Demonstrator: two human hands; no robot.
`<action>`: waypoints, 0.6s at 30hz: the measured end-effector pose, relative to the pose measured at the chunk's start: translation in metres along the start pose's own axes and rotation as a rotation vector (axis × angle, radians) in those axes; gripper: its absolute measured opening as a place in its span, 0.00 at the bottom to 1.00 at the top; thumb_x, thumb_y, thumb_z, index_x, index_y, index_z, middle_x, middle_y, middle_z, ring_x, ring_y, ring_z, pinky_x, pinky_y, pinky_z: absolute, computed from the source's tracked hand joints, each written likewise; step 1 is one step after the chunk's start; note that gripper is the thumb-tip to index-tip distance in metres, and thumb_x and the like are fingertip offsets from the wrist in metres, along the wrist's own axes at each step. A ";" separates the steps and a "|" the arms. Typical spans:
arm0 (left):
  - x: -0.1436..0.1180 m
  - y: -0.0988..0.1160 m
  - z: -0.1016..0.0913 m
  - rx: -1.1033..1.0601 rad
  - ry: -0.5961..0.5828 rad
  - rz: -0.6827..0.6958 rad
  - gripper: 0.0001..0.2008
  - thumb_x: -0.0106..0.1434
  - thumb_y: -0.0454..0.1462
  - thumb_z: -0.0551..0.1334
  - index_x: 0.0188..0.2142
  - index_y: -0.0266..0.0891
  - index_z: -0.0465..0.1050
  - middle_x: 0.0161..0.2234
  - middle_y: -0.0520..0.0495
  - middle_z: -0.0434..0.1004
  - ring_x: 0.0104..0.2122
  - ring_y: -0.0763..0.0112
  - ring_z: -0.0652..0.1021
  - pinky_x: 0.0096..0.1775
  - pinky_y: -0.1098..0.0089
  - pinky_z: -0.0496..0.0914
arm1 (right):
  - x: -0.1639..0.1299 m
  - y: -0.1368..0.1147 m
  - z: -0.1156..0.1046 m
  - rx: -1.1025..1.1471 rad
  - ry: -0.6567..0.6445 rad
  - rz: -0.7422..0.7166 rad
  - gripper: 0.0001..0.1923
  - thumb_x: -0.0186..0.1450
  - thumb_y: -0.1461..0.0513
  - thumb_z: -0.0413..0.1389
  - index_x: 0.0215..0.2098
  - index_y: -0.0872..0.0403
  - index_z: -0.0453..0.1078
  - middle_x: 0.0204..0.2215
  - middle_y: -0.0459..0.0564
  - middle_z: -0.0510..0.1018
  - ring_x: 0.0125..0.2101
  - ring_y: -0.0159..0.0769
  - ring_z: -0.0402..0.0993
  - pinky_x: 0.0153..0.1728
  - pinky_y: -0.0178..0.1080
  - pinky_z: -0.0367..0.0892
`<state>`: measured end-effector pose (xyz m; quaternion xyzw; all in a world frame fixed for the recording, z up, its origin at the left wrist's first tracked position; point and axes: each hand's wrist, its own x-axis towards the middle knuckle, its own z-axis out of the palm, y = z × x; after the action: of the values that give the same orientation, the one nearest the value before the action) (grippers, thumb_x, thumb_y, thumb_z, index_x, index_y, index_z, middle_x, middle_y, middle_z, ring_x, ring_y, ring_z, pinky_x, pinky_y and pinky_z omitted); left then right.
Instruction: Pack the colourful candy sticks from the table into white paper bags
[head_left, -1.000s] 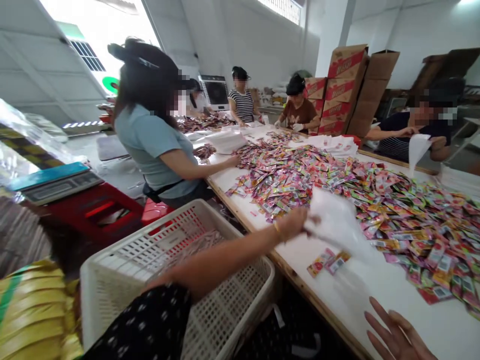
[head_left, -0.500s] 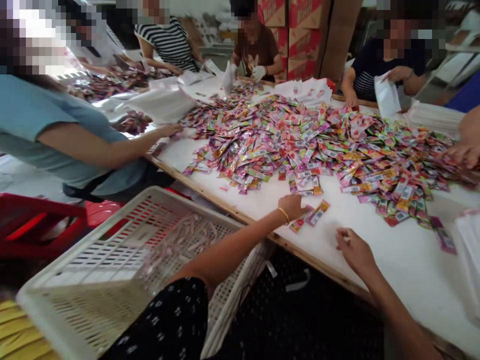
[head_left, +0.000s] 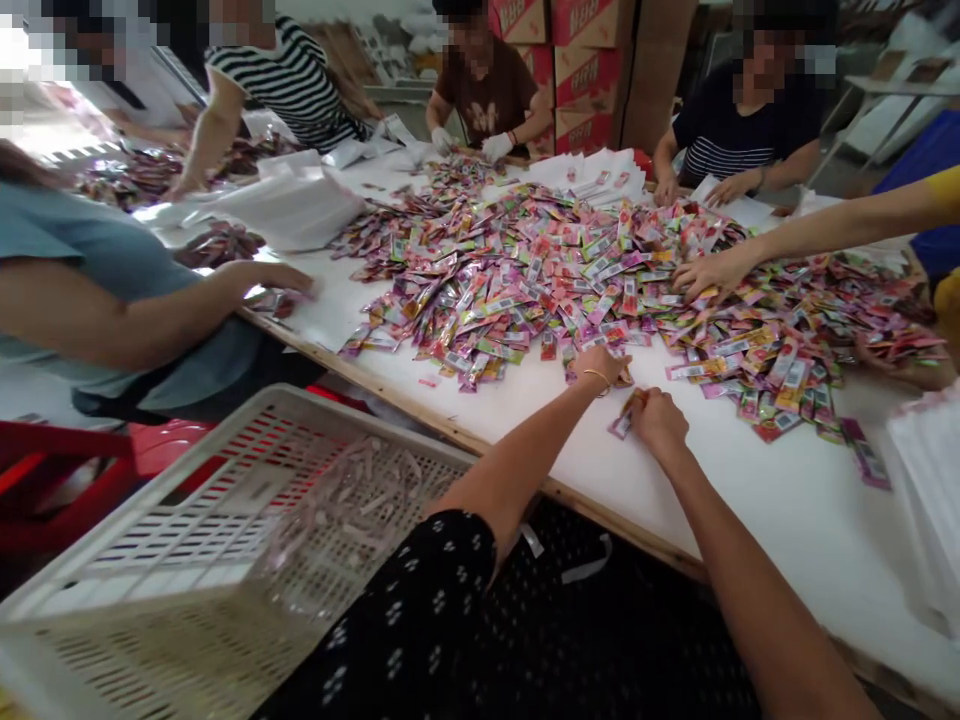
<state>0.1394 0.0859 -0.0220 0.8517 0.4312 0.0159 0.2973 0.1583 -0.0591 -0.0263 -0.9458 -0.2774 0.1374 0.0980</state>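
Note:
Small colourful plastic sachets (head_left: 517,270) lie in a large heap on the white tabletop (head_left: 735,480). At the heap's near edge, my left hand (head_left: 598,368), with a yellow bangle at the wrist, reaches down over a few sachets. Its fingers touch them but are mostly hidden, so I cannot make out a grip. Just to the right and nearer to me, my right hand (head_left: 661,425) is closed on sachets (head_left: 624,418), which stick out to the left of its fingers just above the tabletop.
A white plastic crate (head_left: 225,480) with clear wrappers stands left of me, against the table's wooden edge (head_left: 427,422). White bags (head_left: 926,480) are stacked at the right. Co-workers surround the table; one person's arm (head_left: 832,235) reaches in from the right. Cartons (head_left: 592,75) are piled behind.
My left hand has moved forward to the heap's edge. My right hand, empty before, has moved left and closed on the sachets lying there. A co-worker's arm has reached over the heap from the right.

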 end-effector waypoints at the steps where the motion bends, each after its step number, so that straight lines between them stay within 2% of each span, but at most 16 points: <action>1: 0.006 0.007 0.003 0.042 -0.025 -0.002 0.22 0.60 0.46 0.61 0.45 0.28 0.74 0.46 0.31 0.75 0.47 0.50 0.76 0.45 0.60 0.70 | 0.000 -0.002 0.001 0.003 0.008 0.002 0.21 0.69 0.52 0.45 0.51 0.59 0.63 0.49 0.62 0.69 0.48 0.51 0.71 0.44 0.49 0.67; 3: 0.016 0.014 0.002 0.099 -0.089 0.026 0.20 0.59 0.42 0.63 0.45 0.29 0.74 0.45 0.32 0.76 0.47 0.53 0.76 0.46 0.63 0.69 | -0.001 -0.004 0.003 0.016 0.014 0.005 0.23 0.67 0.52 0.50 0.53 0.59 0.62 0.51 0.64 0.67 0.50 0.52 0.69 0.45 0.49 0.67; 5: 0.021 0.010 -0.008 0.113 -0.149 0.068 0.16 0.60 0.40 0.61 0.41 0.29 0.75 0.41 0.35 0.78 0.44 0.58 0.77 0.44 0.67 0.70 | -0.001 -0.001 0.003 0.046 0.003 0.016 0.21 0.66 0.56 0.51 0.54 0.60 0.62 0.51 0.65 0.66 0.50 0.52 0.69 0.45 0.48 0.67; 8: 0.015 -0.012 -0.023 0.142 -0.180 0.144 0.14 0.61 0.41 0.59 0.37 0.31 0.76 0.38 0.38 0.79 0.43 0.59 0.77 0.45 0.68 0.69 | 0.000 0.008 0.003 0.136 -0.014 0.040 0.20 0.65 0.62 0.51 0.54 0.60 0.63 0.50 0.65 0.69 0.48 0.51 0.71 0.47 0.49 0.65; 10: 0.000 -0.028 -0.023 0.183 -0.158 0.197 0.12 0.58 0.38 0.62 0.38 0.32 0.75 0.42 0.37 0.78 0.48 0.55 0.75 0.48 0.67 0.68 | 0.001 0.011 0.004 0.227 -0.024 0.041 0.22 0.63 0.62 0.53 0.55 0.60 0.63 0.48 0.64 0.72 0.49 0.51 0.71 0.50 0.47 0.63; 12: -0.020 -0.039 -0.014 0.221 -0.122 0.232 0.13 0.57 0.37 0.63 0.41 0.33 0.73 0.46 0.35 0.76 0.51 0.52 0.73 0.50 0.64 0.67 | 0.004 0.007 0.009 0.343 -0.030 0.048 0.25 0.61 0.60 0.56 0.56 0.60 0.63 0.45 0.61 0.75 0.50 0.49 0.70 0.52 0.45 0.61; 14: -0.040 -0.043 0.002 0.182 -0.078 0.203 0.13 0.58 0.38 0.62 0.42 0.34 0.71 0.45 0.35 0.75 0.49 0.54 0.74 0.48 0.63 0.67 | 0.008 0.000 0.016 0.477 -0.027 0.078 0.26 0.60 0.59 0.56 0.56 0.60 0.64 0.43 0.59 0.77 0.51 0.47 0.70 0.52 0.44 0.61; 16: -0.056 -0.042 0.018 0.043 -0.032 0.089 0.12 0.59 0.39 0.62 0.39 0.35 0.70 0.41 0.38 0.77 0.43 0.58 0.76 0.44 0.65 0.69 | 0.009 -0.007 0.022 0.625 -0.027 0.107 0.24 0.60 0.59 0.54 0.53 0.59 0.67 0.43 0.57 0.78 0.49 0.44 0.71 0.50 0.41 0.63; 18: -0.067 -0.037 0.029 -0.222 -0.020 -0.043 0.09 0.57 0.38 0.64 0.34 0.35 0.69 0.35 0.41 0.76 0.37 0.63 0.77 0.40 0.67 0.70 | 0.006 -0.011 0.027 0.787 -0.053 0.109 0.21 0.59 0.59 0.51 0.49 0.57 0.69 0.40 0.53 0.78 0.45 0.40 0.73 0.45 0.38 0.67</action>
<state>0.0786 0.0380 -0.0499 0.8044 0.4418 0.0487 0.3942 0.1497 -0.0440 -0.0500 -0.8454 -0.1554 0.2628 0.4383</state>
